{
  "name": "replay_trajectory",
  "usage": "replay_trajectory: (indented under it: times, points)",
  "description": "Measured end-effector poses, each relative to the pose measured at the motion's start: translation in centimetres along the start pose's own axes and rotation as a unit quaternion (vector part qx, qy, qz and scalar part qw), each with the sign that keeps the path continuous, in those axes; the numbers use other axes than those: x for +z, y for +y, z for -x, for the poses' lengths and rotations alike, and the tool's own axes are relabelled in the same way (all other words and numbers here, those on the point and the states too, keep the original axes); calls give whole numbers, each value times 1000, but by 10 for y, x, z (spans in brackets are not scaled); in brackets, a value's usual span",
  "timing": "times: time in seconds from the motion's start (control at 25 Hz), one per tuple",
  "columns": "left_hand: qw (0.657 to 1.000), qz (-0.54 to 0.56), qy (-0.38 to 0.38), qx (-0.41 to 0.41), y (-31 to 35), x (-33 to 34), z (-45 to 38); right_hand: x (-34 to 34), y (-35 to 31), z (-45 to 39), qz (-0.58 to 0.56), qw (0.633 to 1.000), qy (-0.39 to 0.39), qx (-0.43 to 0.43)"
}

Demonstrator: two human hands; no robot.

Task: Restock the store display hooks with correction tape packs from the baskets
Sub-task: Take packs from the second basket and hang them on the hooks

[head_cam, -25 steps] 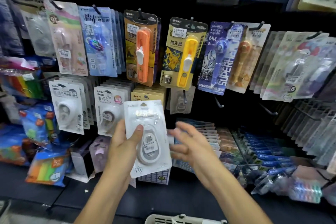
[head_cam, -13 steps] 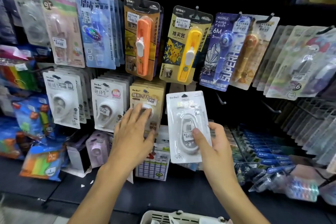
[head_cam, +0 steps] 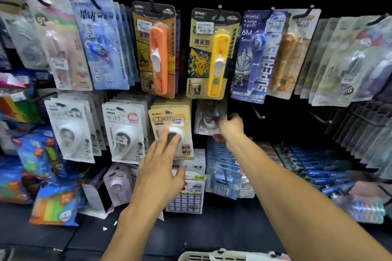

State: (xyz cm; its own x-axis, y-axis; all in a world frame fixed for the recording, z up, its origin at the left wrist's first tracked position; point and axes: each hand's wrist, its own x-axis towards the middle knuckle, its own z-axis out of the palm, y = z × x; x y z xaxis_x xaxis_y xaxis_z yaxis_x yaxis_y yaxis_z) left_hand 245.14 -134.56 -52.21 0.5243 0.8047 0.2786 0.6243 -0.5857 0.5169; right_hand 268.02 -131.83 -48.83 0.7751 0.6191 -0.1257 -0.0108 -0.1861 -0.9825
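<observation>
The right hand reaches up, blurred, pinching the lower edge of a clear correction tape pack against the rack. Just left, the left hand rests spread fingers on a tan pack.

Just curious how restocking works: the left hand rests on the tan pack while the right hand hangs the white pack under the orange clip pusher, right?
Not quite. In the head view the right hand hangs the white pack under the yellow clip pusher, not the orange one. The left hand does rest on the tan pack.
</observation>
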Motion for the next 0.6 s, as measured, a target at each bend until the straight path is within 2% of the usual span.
replay_trajectory:
  times: [0.12, 0.24, 0.28, 0.32, 0.4, 0.48, 0.52, 0.6]
  points:
    - [1000, 0, -9, 21, -2, -2, 6, -1, 6, -26, 8, 999, -37, 29]
    - [998, -8, 0, 60, 7, -19, -21, -19, 18, -33, 25, 996, 0, 84]
    - [998, -13, 11, 66, 13, -25, -36, -26, 22, -30, 27, 997, -7, 77]
    - [998, -16, 29, 60, 21, -30, -50, -34, 29, -25, 44, 999, -12, 26]
    - [996, 0, 93, 12, 34, -39, -69, -55, 48, -4, 85, 986, 20, -144]
    - [990, 31, 131, -37, 35, -31, -72, -80, 79, 31, 109, 966, 47, -230]
    - [992, 35, 113, -49, 31, -17, -65, -92, 103, 48, 140, 962, 47, -230]
    - [998, 37, -15, -50, 21, 26, -38, -109, 160, 81, 232, 957, 7, -175]
